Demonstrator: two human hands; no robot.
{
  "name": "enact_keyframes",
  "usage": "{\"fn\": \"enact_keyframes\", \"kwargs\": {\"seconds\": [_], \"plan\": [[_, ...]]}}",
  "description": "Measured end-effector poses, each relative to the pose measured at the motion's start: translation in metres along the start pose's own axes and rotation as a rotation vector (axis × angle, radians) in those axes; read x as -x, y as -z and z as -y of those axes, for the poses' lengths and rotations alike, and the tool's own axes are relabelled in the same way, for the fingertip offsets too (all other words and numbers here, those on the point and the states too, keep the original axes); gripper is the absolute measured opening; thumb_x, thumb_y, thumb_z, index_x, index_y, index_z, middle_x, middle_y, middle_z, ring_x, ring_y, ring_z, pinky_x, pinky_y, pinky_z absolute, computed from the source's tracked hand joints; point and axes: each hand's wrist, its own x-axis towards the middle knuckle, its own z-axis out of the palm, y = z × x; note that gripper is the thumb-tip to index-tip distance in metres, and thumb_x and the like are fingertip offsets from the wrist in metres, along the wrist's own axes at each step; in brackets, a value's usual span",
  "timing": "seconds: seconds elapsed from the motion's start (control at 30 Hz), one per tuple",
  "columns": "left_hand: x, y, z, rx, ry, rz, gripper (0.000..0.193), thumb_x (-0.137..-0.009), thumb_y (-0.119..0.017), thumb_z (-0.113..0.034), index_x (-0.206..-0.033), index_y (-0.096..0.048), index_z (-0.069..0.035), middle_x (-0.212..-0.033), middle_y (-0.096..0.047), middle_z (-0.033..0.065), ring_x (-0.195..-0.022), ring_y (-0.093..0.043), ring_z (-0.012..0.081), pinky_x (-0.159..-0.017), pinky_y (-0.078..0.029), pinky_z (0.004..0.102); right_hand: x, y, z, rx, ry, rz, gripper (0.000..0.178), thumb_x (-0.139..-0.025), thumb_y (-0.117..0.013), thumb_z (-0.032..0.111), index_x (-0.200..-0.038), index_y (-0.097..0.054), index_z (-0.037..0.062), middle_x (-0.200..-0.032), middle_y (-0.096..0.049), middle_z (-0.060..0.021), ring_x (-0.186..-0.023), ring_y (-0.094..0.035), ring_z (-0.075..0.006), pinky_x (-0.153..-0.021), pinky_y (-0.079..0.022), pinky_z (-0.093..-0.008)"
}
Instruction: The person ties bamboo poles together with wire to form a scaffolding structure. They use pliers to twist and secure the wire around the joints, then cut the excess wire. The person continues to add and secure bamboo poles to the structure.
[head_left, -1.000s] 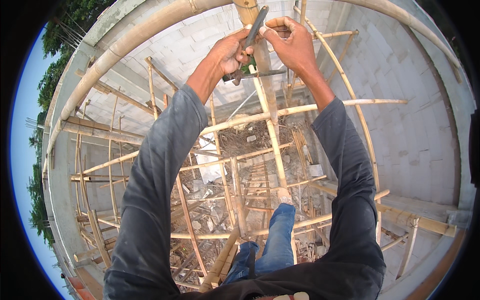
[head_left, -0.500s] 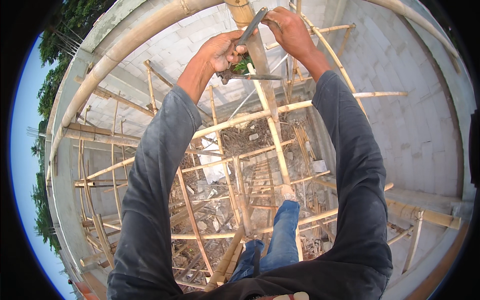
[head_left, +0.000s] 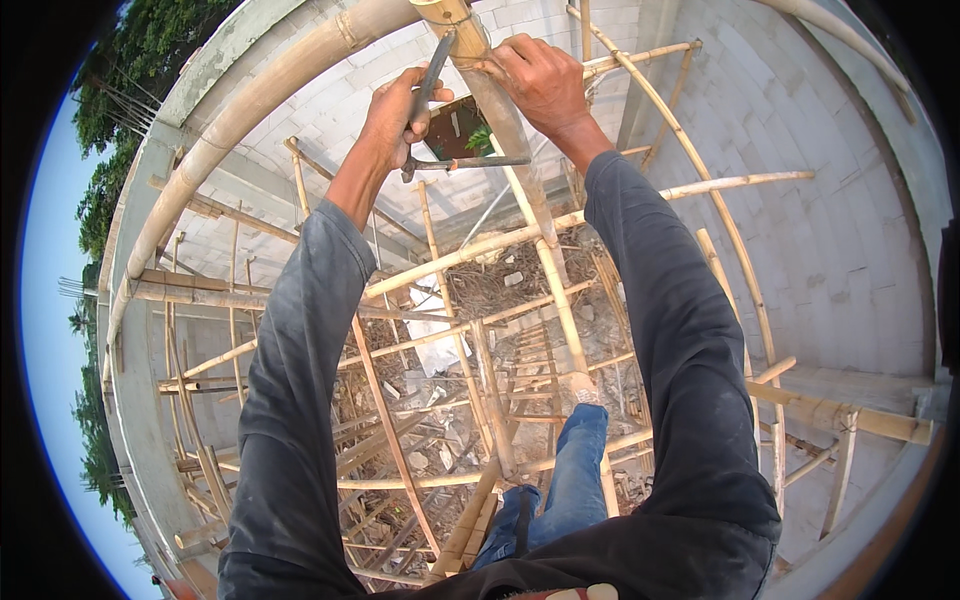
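My left hand (head_left: 398, 112) is closed around a dark metal tool that looks like pincers (head_left: 434, 72). One long arm of it points up to the bamboo, and the other spreads out to the right below my fingers. An upright bamboo post (head_left: 507, 112) stands between my hands, its top close to a thick horizontal bamboo pole (head_left: 300, 62). Thin dark wire (head_left: 462, 22) loops around the post's top. On the post's right side my right hand (head_left: 541, 80) pinches at the wire, its fingertips against the bamboo; they partly hide what they grip.
Bamboo scaffold poles (head_left: 490, 248) cross below me, with my jeans-clad leg (head_left: 578, 455) among them. Rubble and a white sheet (head_left: 430, 335) lie on the ground far down. Pale block walls (head_left: 800, 200) rise around, and a concrete beam (head_left: 205, 85) runs along the left.
Both hands have come down and to the left. The tool's upper arm has swung away from my right hand, which now sits lower against the post. The view has shifted slightly.
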Motion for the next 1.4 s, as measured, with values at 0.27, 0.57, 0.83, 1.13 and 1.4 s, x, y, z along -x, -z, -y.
{"fn": "enact_keyframes", "kwargs": {"seconds": [0.27, 0.57, 0.83, 1.13, 1.4], "plan": [[-0.020, -0.006, 0.000, 0.093, 0.046, 0.201, 0.041, -0.111, -0.043, -0.039, -0.131, -0.052, -0.004, -0.088, -0.065, 0.0056, -0.042, -0.038, 0.0047, -0.037, -0.031, 0.0201, 0.002, -0.006, -0.008, 0.022, 0.048, -0.103, 0.019, -0.087, -0.078, 0.029, -0.098, -0.066, 0.0185, -0.092, -0.062, 0.0037, -0.079, -0.067, -0.0156, -0.061, -0.054, -0.0338], [-0.055, 0.008, -0.010, -0.054, -0.033, 0.148, 0.067, -0.107, -0.047, -0.063, -0.134, -0.058, -0.003, -0.116, -0.071, 0.0153, -0.044, -0.042, 0.0042, -0.031, -0.027, 0.0176, -0.002, -0.005, 0.005, -0.324, -0.162, -0.013, 0.032, -0.095, -0.077, 0.022, -0.121, -0.064, 0.0078, -0.112, -0.071, -0.0096, -0.099, -0.073, -0.0309, -0.079, -0.061, -0.0413], [-0.066, 0.010, -0.019, -0.098, -0.008, 0.158, 0.052, -0.109, -0.050, -0.046, -0.146, -0.051, -0.009, -0.137, -0.064, 0.0139, -0.056, -0.047, 0.0053, -0.036, -0.033, 0.0200, -0.004, -0.015, -0.012, -0.484, -0.178, 0.042, 0.041, -0.094, -0.079, 0.021, -0.128, -0.063, 0.0033, -0.107, -0.072, -0.0142, -0.096, -0.072, -0.0354, -0.078, -0.058, -0.0456], [-0.081, 0.019, -0.014, -0.075, -0.003, 0.173, 0.043, -0.112, -0.048, -0.037, -0.137, -0.057, -0.003, -0.122, -0.066, 0.0135, -0.054, -0.049, 0.0046, -0.034, -0.034, 0.0193, -0.013, -0.006, -0.029, -0.472, -0.118, 0.253, 0.061, -0.100, -0.068, 0.021, -0.153, -0.043, 0.0026, -0.128, -0.065, -0.0285, -0.113, -0.066, -0.0472, -0.093, -0.057, -0.0502], [-0.080, 0.019, -0.013, -0.055, -0.109, 0.115, 0.045, -0.106, -0.063, -0.037, -0.131, -0.066, 0.000, -0.097, -0.071, 0.0075, -0.049, -0.049, 0.0024, -0.032, -0.033, 0.0187, -0.018, 0.001, -0.025, -0.577, -0.222, 0.355, 0.050, -0.101, -0.066, 0.022, -0.145, -0.052, 0.0030, -0.120, -0.068, -0.0260, -0.107, -0.067, -0.0467, -0.090, -0.056, -0.0483]]}}
